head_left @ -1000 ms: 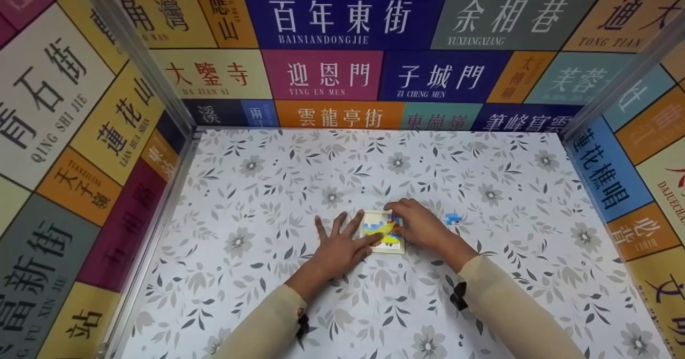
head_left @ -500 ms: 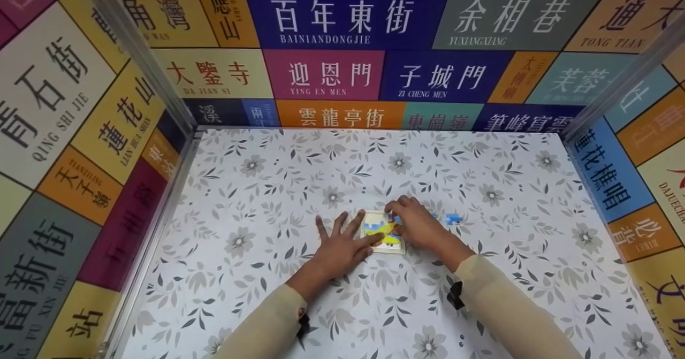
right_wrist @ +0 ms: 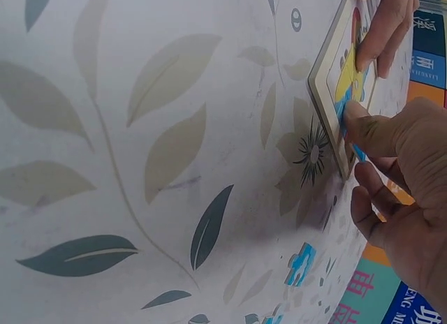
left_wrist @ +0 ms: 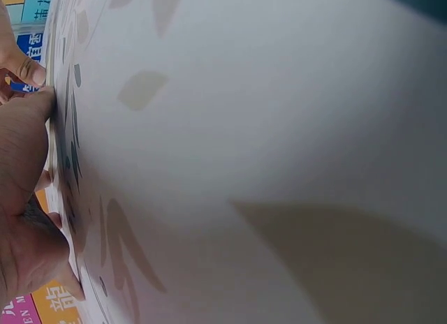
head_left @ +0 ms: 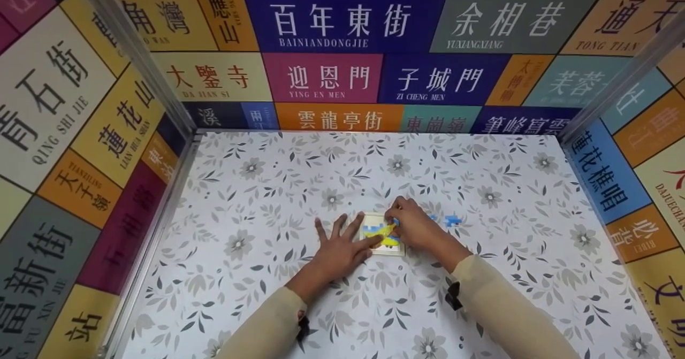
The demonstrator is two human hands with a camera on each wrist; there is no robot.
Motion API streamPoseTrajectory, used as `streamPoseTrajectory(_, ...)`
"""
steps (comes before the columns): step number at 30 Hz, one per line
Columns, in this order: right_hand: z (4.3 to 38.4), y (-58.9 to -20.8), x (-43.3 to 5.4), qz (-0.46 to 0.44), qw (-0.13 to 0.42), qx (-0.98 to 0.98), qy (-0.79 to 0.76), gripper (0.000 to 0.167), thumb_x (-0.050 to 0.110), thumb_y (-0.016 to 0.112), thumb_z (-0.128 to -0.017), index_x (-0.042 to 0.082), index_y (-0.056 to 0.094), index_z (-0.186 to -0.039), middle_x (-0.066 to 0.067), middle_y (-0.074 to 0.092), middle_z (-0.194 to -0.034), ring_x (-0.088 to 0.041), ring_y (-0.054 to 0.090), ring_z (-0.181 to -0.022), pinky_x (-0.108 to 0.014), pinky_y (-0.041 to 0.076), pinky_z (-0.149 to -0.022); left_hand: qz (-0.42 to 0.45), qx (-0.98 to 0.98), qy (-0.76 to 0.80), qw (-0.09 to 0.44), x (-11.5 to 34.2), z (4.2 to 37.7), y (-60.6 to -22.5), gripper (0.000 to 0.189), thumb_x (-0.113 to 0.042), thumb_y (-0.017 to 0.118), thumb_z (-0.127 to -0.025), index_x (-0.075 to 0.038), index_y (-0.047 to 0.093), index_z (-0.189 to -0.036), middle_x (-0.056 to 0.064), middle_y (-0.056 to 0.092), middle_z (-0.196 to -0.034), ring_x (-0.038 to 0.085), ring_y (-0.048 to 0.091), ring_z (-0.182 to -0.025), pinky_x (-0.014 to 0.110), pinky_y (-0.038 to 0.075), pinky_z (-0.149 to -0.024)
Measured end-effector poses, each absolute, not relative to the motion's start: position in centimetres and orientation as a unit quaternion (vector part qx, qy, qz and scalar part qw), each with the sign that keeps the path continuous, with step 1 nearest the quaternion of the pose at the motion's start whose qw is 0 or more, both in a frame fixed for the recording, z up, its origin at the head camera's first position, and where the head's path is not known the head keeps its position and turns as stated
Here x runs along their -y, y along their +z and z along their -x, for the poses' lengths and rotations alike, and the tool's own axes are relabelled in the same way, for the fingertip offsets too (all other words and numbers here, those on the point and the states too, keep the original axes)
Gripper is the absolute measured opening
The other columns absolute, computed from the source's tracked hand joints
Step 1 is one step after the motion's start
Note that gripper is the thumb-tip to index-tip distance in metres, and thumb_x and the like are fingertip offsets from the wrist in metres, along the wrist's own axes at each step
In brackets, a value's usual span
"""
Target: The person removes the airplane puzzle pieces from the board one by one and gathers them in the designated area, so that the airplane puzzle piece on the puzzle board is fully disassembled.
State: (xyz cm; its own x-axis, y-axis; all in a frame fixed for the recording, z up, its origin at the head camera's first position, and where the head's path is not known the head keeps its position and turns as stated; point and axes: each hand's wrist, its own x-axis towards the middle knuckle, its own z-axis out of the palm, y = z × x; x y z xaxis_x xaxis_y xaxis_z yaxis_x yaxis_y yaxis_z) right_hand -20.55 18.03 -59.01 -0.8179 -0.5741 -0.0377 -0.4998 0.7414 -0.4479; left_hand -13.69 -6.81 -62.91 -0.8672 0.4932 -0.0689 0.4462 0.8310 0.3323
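Observation:
A small wooden jigsaw puzzle board (head_left: 397, 252) with a yellow and blue picture lies on the table between the hands. My left hand (head_left: 338, 249) rests beside and on it, fingers spread and fairly straight, the thumb on the picture. In the right wrist view, my right hand (right_wrist: 412, 177) pinches a blue puzzle piece (right_wrist: 359, 153) at the board's edge, thumb on top. The right hand hides part of the board in the head view. The left wrist view shows mostly tabletop, with the left hand (left_wrist: 28, 177) at its left edge.
Loose blue puzzle pieces lie right of the board, one farther out (head_left: 453, 221) and one partly behind the right hand. A white table (head_left: 299, 177) with leaf and flower print carries everything. Walls of colourful sign panels (head_left: 321, 78) stand behind and at both sides.
My right hand has shifted slightly at the board's right edge, its fingers drawing closer to the picture. The left hand has stayed in place. The head view has tilted a little.

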Motion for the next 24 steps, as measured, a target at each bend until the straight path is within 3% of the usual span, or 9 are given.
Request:
streamPoseTrajectory(11,20.78,-58.74,-17.95,0.293,0.097,-0.931,-0.196,0.015,0.002,0.083,-0.096,0.007,0.081,-0.109,-0.013,0.062,-0.122,-0.036,0.057,-0.110,-0.063,0.052,-0.092,-0.249,-0.951,0.166,0.076,6.83,13.64,-62.86,0.046,-0.052,0.045,-0.117,-0.053,0.050,-0.163,0.007,0.022,-0.186,0.050,0.025,-0.168,0.098,0.009,-0.115)
streamPoseTrajectory(24,20.98,-58.20,-18.50,0.284,0.101,-0.925,-0.229,0.033,0.000,0.080,-0.096,0.007,0.075,-0.127,-0.014,0.066,-0.115,-0.032,0.057,-0.107,-0.058,0.048,-0.087,-0.253,-0.950,0.163,0.084,6.94,13.65,-62.73,0.047,-0.053,0.043,-0.118,-0.053,0.047,-0.165,0.007,0.020,-0.187,0.050,0.022,-0.169,0.098,0.009,-0.115)
